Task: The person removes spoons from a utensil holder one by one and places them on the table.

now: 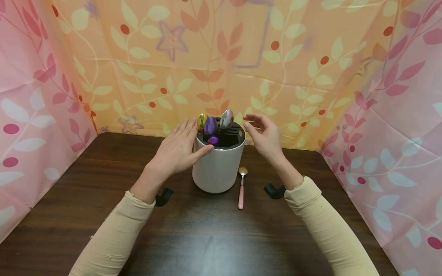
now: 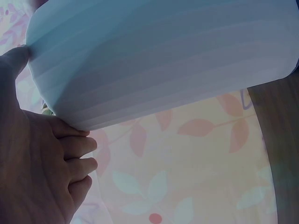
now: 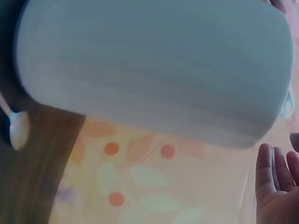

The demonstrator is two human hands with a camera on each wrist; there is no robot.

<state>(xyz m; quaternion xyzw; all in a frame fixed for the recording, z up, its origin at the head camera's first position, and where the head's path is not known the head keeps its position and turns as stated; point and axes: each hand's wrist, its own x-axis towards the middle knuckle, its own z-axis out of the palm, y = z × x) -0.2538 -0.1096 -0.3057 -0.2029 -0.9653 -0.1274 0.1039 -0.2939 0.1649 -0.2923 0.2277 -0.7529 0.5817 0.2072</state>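
A white cylindrical utensil holder [image 1: 214,170] with a black slotted top stands upright on the table. Out of it rise a gold spoon [image 1: 202,122], a purple spoon [image 1: 210,126] and a silver spoon [image 1: 227,119]; a smaller purple spoon head [image 1: 213,140] sits lower in the opening. My left hand [image 1: 177,149] rests against the holder's left side, fingers extended, thumb at the front rim. Just off the right side of the rim is my right hand [image 1: 266,138], fingers loosely bent, holding nothing. A pink-handled spoon [image 1: 241,196] lies on the table to the holder's right.
The dark wooden table [image 1: 203,237] carries all of this. Behind it hangs an orange leaf-patterned cloth [image 1: 214,76], with pink patterned cloth [image 1: 397,134] on both sides. Black wrist mounts [image 1: 274,191] stick out near both sleeves.
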